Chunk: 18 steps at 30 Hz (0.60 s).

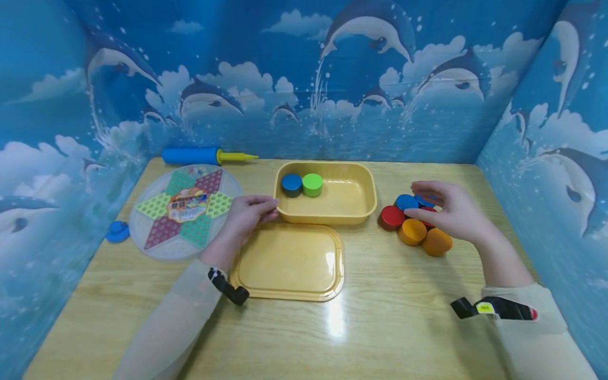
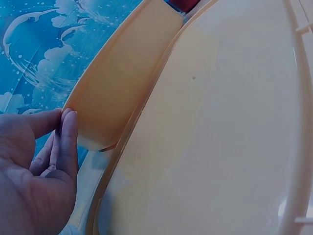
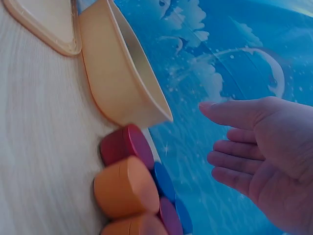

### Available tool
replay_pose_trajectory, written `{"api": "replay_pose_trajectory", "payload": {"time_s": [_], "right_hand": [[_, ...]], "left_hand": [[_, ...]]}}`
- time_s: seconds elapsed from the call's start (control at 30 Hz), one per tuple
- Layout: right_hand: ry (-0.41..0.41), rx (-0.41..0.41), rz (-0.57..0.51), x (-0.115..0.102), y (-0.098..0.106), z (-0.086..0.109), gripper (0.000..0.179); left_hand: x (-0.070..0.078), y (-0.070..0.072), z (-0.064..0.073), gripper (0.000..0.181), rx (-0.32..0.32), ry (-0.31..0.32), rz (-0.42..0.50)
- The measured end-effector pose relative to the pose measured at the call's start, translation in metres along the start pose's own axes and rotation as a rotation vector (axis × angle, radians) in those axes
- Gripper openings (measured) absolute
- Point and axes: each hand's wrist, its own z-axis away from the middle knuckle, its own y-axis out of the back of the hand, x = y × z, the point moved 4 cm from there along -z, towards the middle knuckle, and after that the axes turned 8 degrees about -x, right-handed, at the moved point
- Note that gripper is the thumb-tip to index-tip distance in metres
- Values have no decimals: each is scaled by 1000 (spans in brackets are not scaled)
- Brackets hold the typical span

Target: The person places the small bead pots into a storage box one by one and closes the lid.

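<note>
Small blue thing: it (image 1: 117, 231) sits right at the left edge of the table (image 1: 389, 327); too small to tell what it is.
Star board: the round game board (image 1: 187, 206) lies flat near the back left corner, with a red, green and yellow-green star.
Pump: the blue and yellow pump (image 1: 192, 155) lies along the back edge, by the back left corner, yellow tip to the right.
Left hand: this hand (image 1: 249, 214) pinches the left end of the tub's rim with its thumb and finger.
Lid: the flat yellow lid (image 1: 290, 261) lies in the middle, in front of the tub; I can't tell if they touch.
Tub: the yellow tub (image 1: 349, 198) stands upright near the middle of the back edge.
In the tub: a blue block (image 1: 292, 186) is by the left end, and a green block (image 1: 313, 185) is just beside it.
Block pile: near the right edge, toward the back, there are two red blocks (image 1: 391, 218), two blue blocks (image 1: 406, 201) and two orange blocks (image 1: 412, 232), all close together.
Right hand: this hand (image 1: 453, 208) is up over the pile's back right side, thumb spread away from the fingers, holding nothing.
</note>
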Motion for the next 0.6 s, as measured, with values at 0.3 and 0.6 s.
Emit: {"api": "replay_pose_trajectory", "payload": {"time_s": [0.3, 0.6], "right_hand": [[-44, 57, -2, 33, 4, 34, 64], [-190, 26, -3, 64, 2, 55, 77]], "left_hand": [[0, -1, 0, 30, 7, 17, -16], [1, -1, 0, 30, 16, 29, -22]]}}
